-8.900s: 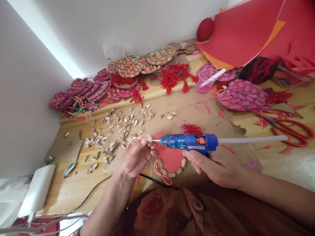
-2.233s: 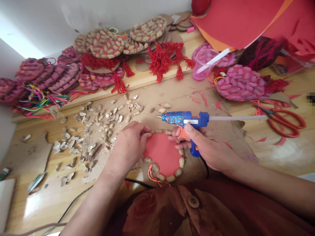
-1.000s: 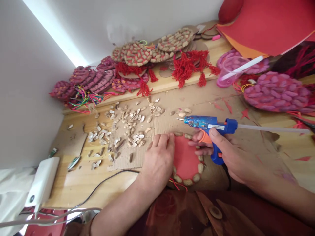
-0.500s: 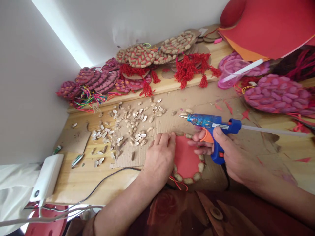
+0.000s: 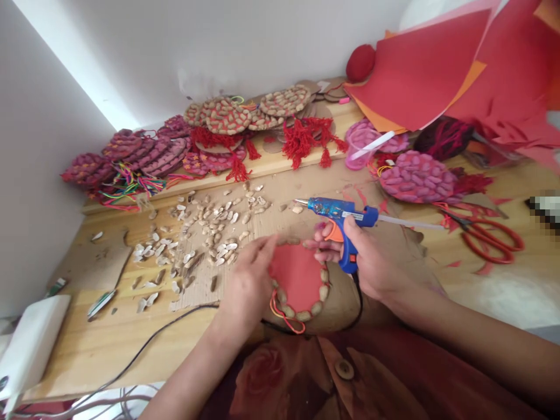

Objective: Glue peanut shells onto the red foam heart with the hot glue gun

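My right hand is wrapped round a blue hot glue gun with an orange trigger. Its metal nozzle points left, and a clear glue stick sticks out of its back. Below the gun lies a round red disc with peanuts along its rim. A red and yellow cord loop hangs from its lower left edge. My left hand is at the disc's upper left edge, its fingers smeared by motion. Whether anything is between those fingertips I cannot make out.
Loose peanuts and shells lie on cardboard to the left. Finished peanut discs with red tassels and pink discs line the back ledge. Red-handled scissors lie right, below red sheets. A black cable crosses the table's front.
My view has swung right, bringing the scissors into sight. My left fingers have lifted a little and shifted at the disc's upper left rim. The glue gun stays in my right hand.
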The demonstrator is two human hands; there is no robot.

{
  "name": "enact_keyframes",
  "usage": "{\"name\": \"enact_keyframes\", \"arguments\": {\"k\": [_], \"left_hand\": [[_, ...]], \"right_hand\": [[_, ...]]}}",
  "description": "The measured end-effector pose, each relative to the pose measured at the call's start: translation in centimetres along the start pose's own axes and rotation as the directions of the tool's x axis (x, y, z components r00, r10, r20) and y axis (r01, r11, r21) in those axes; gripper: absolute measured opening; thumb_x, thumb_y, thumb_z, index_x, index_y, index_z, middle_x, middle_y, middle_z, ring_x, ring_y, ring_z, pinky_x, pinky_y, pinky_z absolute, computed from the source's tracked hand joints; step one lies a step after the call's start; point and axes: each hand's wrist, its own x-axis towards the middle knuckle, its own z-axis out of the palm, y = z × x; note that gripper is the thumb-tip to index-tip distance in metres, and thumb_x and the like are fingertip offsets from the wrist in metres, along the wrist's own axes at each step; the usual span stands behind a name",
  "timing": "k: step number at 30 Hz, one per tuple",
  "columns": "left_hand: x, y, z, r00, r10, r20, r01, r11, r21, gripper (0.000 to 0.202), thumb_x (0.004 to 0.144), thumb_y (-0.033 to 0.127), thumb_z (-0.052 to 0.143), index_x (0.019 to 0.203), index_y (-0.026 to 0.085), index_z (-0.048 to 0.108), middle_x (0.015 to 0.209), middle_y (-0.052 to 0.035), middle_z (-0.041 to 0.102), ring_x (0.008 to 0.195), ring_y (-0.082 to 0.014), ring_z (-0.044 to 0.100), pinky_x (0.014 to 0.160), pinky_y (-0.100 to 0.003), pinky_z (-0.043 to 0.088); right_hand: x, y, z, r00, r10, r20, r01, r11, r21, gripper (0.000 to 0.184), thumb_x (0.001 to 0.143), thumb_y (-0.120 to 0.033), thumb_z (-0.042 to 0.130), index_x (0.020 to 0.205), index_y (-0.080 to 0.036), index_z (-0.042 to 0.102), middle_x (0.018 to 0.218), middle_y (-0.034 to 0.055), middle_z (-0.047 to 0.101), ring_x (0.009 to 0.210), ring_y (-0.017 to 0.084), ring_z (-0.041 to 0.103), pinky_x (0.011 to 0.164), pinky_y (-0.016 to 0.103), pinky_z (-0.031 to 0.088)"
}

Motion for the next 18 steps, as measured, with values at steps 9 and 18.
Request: {"name": "enact_keyframes", "arguments": {"k": [9, 18], "left_hand": [[-3.8, -2.0, -3.6, 0.914, -0.406, -0.011, 0.397, 0.897, -0.195, 0.034, 0.098, 0.035, 0.057, 0.128, 0.022, 0.065, 0.099, -0.0042, 0.072, 0.075, -0.0146, 0.067, 0.07, -0.029, 0.058], [-4.9, 0.2, -1.5, 0.939, -0.321, 0.124, 0.344, 0.871, -0.352, 0.051, 0.094, 0.032, 0.063, 0.143, 0.022, 0.055, 0.119, -0.0101, 0.072, 0.094, -0.019, 0.071, 0.082, -0.034, 0.062]], "right_hand": [[0.4, -0.3, -0.3, 1.0, -0.024, 0.011, 0.023, 0.997, 0.076, 0.036, 0.093, -0.061, 0.058, 0.088, -0.028, 0.073, 0.102, 0.0082, 0.078, 0.11, 0.031, 0.072, 0.076, 0.04, 0.065], [0.0, -0.7, -0.2, 0.999, -0.051, 0.015, 0.052, 0.997, -0.062, 0.034, 0.092, -0.061, 0.061, 0.086, -0.029, 0.071, 0.105, 0.0084, 0.078, 0.103, 0.033, 0.074, 0.066, 0.038, 0.066]]}}
